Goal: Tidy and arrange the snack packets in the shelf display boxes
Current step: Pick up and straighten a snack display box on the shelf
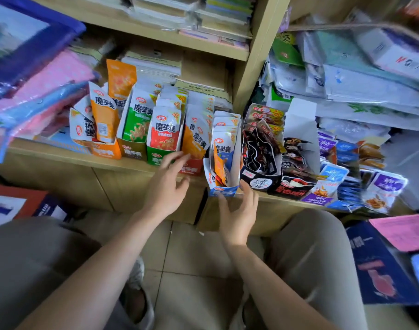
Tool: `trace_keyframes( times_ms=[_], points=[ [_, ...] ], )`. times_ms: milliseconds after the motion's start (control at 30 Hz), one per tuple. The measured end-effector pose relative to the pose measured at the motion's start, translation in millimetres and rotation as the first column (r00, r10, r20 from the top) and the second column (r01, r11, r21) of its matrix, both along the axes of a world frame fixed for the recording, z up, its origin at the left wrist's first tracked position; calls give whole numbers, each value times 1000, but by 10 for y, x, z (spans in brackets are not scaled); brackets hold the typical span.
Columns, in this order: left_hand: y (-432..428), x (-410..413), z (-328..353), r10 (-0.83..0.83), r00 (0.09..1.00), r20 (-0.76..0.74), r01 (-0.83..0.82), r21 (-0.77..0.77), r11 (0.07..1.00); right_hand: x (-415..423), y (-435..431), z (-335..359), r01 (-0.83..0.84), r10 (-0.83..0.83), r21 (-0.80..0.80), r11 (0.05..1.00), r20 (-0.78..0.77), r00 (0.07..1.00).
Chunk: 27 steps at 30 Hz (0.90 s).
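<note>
A row of snack display boxes stands on the wooden shelf ledge (137, 163). From left: an orange box (106, 151), a brown box with green packets (132, 151), a green box with red packets (156, 157), a red box with orange packets (191, 167), and a blue-and-white box (221, 190) with blue packets and one orange packet (219, 166) stuck in front. My left hand (166, 186) hovers open in front of the red box, fingers spread. Just below the blue box is my right hand (237, 211), open, its fingertips near the box's bottom edge.
A black box of dark packets (260, 163) and loose purple and blue packets (341, 184) crowd the right end of the ledge. Stacks of books and plastic-wrapped goods fill the shelves above. My knees frame a tiled floor (191, 258); blue cartons lie at both sides.
</note>
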<state>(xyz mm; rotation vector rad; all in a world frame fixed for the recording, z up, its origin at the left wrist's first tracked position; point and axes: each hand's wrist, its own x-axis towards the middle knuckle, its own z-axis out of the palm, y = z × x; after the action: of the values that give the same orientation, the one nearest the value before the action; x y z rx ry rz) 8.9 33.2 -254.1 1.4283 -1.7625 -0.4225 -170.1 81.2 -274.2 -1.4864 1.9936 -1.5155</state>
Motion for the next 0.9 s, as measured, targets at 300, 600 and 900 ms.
trace_keyframes(
  times_ms=[300, 600, 900],
  points=[
    [37, -35, -6, 19, 1000, -9, -19, 2, 1000, -86, -380, 73, -67, 67, -27, 997, 22, 998],
    [40, -49, -34, 50, 993, 106, -50, 1, 999, -179, -106, 167, -215, 246, 129, 968, -643, 726],
    [87, -87, -45, 57, 989, 138, -57, 2, 998, -566, -205, 283, -126, 374, 366, 922, -755, 538]
  ],
)
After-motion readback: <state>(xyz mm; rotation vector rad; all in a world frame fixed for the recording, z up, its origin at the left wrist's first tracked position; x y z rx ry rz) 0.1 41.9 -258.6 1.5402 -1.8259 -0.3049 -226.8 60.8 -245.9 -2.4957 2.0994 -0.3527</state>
